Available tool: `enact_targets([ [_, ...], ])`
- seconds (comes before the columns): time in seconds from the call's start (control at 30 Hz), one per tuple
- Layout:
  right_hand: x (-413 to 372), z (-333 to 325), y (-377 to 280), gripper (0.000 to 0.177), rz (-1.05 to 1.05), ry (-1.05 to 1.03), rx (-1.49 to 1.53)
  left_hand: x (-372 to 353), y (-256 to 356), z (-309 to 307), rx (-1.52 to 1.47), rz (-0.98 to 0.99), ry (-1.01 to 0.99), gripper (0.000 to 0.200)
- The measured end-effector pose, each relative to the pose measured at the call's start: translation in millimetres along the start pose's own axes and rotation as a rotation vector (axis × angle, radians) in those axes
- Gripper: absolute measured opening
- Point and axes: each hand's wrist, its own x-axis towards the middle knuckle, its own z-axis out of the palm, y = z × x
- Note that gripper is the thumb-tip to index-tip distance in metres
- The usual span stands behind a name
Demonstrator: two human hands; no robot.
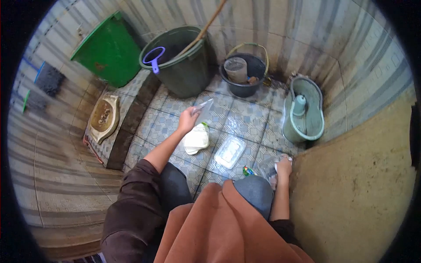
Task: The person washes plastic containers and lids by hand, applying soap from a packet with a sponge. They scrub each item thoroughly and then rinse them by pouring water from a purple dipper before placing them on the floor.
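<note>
Out in front, my left hand pinches a thin clear plastic sheet or lid, tilted above the floor. Beneath it on the tiles lie stacked whitish plastic pieces, with a bit of green at their upper edge. To their right is a clear rectangular plastic container, lying on the wet floor. My right hand is low beside the door, its fingers closed around something white that I cannot make out. Close to that hand are clear plastic items, partly hidden by my knee, and a small green packet.
A large dark green tub with a purple-handled dipper and a stick stands at the back. Beside it are a black bucket and a grey-green basin. A squat toilet is left; a worn door borders the right.
</note>
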Motion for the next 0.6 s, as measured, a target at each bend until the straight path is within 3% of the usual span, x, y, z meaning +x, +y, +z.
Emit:
enact_targets([
  [0.07, 4, -11, -20, 0.037, -0.131, 0.147, -0.012, 2, 5, -6, -0.107, -0.011, 0.073, 0.022],
  [0.17, 11, -21, -54, 0.036, -0.253, 0.198, 0.052, 5, -3, -10, -0.105, 0.003, 0.144, 0.021],
  [0.27, 12, -34, -92, 0.033, -0.288, 0.211, 0.037, 0, 6, -18, -0.128, -0.12, 0.094, 0.022],
  [0.37, 18, -47, -139, 0.029, -0.54, 0.27, 0.07, -3, 1, -22, -0.613, -0.258, -0.059, 0.028],
  [0.53, 4, -74, -231, 0.024, -0.736, 0.326, 0.18, -13, 2, -39, -0.558, -0.204, 0.005, 0.029],
  [0.6, 1, -69, -264, 0.022, -0.784, 0.32, 0.188, -9, -11, -41, -0.584, -0.266, 0.007, 0.029],
])
